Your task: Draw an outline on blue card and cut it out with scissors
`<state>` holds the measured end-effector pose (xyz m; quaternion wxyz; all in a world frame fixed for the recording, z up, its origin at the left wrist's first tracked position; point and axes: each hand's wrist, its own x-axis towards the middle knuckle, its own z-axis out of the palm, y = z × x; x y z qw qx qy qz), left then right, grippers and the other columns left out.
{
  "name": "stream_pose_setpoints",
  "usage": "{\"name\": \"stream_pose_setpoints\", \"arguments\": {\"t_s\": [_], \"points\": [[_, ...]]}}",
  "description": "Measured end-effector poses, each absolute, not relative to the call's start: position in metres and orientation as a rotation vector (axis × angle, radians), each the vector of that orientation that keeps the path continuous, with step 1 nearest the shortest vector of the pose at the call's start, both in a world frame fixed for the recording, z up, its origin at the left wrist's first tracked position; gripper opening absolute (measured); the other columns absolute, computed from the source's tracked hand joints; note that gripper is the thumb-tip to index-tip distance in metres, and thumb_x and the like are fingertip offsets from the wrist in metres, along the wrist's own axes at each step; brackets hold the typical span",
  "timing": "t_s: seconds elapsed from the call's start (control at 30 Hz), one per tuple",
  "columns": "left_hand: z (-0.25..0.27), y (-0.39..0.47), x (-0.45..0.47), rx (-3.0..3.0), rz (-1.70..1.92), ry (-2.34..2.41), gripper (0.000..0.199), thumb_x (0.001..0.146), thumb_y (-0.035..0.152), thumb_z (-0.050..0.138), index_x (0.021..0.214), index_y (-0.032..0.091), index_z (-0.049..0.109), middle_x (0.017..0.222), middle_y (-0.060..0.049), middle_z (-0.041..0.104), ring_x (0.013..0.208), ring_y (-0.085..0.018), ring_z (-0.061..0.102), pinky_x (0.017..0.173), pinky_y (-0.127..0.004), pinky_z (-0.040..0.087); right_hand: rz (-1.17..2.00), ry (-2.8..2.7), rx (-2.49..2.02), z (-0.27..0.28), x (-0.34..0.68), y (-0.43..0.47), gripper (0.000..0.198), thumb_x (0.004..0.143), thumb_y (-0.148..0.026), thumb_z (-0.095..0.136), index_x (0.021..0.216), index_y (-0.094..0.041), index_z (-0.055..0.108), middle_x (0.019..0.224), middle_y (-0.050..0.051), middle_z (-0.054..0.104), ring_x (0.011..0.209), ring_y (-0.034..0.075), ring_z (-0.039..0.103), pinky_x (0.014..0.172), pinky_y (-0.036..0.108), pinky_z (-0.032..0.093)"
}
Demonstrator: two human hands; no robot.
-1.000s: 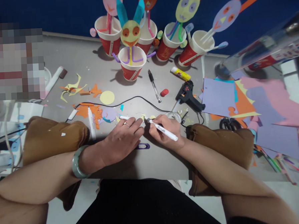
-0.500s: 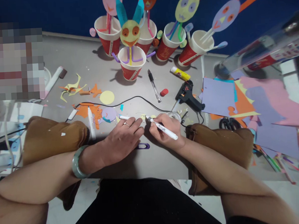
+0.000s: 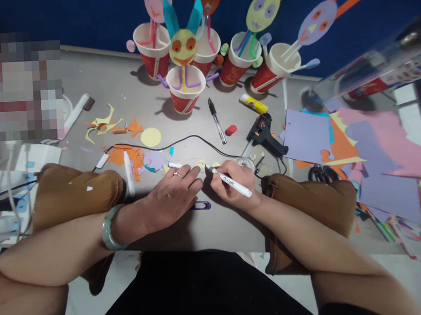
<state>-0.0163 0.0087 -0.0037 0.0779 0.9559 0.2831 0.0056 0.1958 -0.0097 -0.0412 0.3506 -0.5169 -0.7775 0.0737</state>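
Observation:
My right hand (image 3: 234,179) is closed around a white acrylic marker (image 3: 237,185), its dark tip pointing down and left at a small yellow paper piece (image 3: 201,163). Opposite, my left hand (image 3: 173,192) rests low on the table with bent fingers close together. Its index fingertip presses at the edge of that yellow piece; the thumb is hidden. From under the left fingers pokes a white cap-like stick (image 3: 174,165). Just below them lies a purple loop-shaped object (image 3: 202,205), partly covered by the hand.
Red paper cups (image 3: 185,100) with straw-and-paper figures stand at the back. A black glue gun (image 3: 266,136), a pen (image 3: 217,121) and a glue stick (image 3: 254,103) lie ahead. Coloured paper (image 3: 308,133) and scissors (image 3: 322,173) are right. Brown cushions (image 3: 80,192) flank my arms.
The marker's rear end has shifted very slightly to the right, its tip staying by the yellow piece. My left hand has stayed in place.

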Motion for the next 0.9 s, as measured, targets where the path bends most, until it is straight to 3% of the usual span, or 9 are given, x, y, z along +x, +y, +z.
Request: {"name": "stream_pose_setpoints", "arguments": {"t_s": [0.9], "points": [[-0.0043, 0.0082, -0.0172, 2.872, 0.027, 0.841, 0.022, 0.095, 0.022, 0.055, 0.115, 0.014, 0.059, 0.140, -0.016, 0.059, 0.117, -0.030, 0.058, 0.094, -0.044, 0.048, 0.258, -1.995, -1.292, -0.0479, 0.1972, -0.0100, 0.002, 0.090, -0.024, 0.058, 0.091, -0.022, 0.057, 0.073, 0.001, 0.068, 0.063, 0.014, 0.065, 0.058, 0.028, 0.051]]}}
